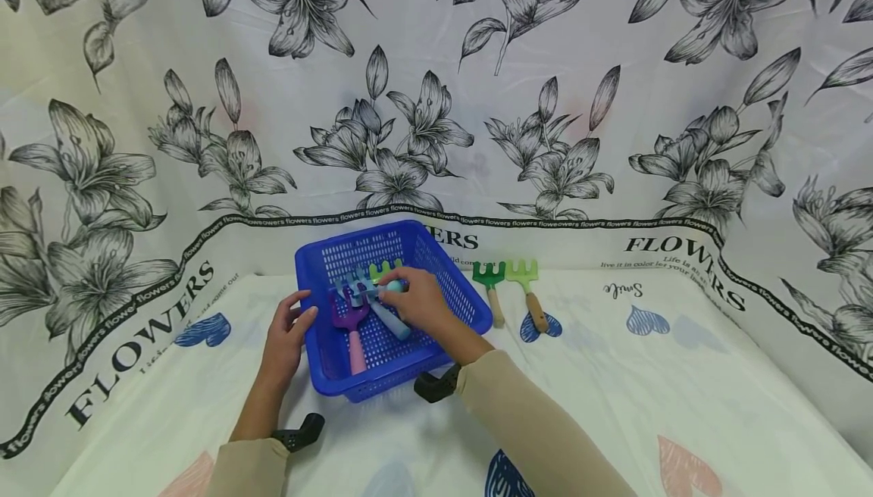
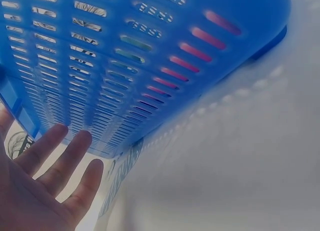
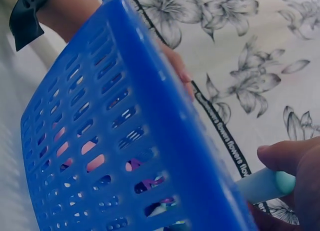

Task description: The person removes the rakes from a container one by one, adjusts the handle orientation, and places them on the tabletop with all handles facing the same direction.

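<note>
A blue perforated plastic basket (image 1: 401, 377) stands tilted to my view on the cloth. Over its middle, my right hand (image 1: 417, 301) pinches a pale blue handle with a mint end (image 3: 267, 185); the tool's head is hard to make out among the others. Inside lie a purple hand fork with a pink handle (image 1: 357, 353), a light blue one (image 1: 390, 321) and lime green prongs (image 1: 383, 268). My left hand (image 1: 286, 338) is at the basket's left rim, its fingers spread and nearly straight in the left wrist view; whether they touch the basket I cannot tell.
Right of the basket, a dark green hand fork (image 1: 491, 285) and a light green one with a brown handle (image 1: 528, 292) lie on the printed white cloth (image 1: 586, 391). Behind rises a flower-patterned curtain (image 1: 409, 65). Each wrist carries a black camera mount (image 1: 300, 433).
</note>
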`<state>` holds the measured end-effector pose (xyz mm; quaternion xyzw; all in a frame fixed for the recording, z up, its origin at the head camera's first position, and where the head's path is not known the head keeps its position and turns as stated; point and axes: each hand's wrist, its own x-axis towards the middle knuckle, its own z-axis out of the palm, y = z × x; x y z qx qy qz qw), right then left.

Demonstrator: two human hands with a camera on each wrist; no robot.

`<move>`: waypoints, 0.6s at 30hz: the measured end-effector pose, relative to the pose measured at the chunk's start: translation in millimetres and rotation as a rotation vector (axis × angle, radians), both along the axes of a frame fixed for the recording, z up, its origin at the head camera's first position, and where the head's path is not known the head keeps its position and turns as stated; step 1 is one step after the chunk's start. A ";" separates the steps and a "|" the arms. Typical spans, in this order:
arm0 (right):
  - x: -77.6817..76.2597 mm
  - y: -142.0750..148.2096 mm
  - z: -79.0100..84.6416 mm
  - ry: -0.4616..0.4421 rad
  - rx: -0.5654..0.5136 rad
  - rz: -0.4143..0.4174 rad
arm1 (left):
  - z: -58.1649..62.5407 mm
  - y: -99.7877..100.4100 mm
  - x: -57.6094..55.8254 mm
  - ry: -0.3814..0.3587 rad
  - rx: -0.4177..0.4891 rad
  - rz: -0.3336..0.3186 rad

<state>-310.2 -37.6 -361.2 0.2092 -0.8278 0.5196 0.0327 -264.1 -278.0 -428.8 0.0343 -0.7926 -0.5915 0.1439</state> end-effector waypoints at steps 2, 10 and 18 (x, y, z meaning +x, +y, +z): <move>1.5 2.9 0.6 0.008 -0.013 0.003 | -0.1 0.0 0.3 -0.002 0.000 -0.002; 5.5 20.7 8.5 0.051 -0.009 0.004 | 1.8 0.8 0.6 -0.001 -0.011 0.007; 7.6 37.2 12.1 0.042 -0.047 0.018 | 1.7 1.1 1.1 -0.004 -0.007 0.006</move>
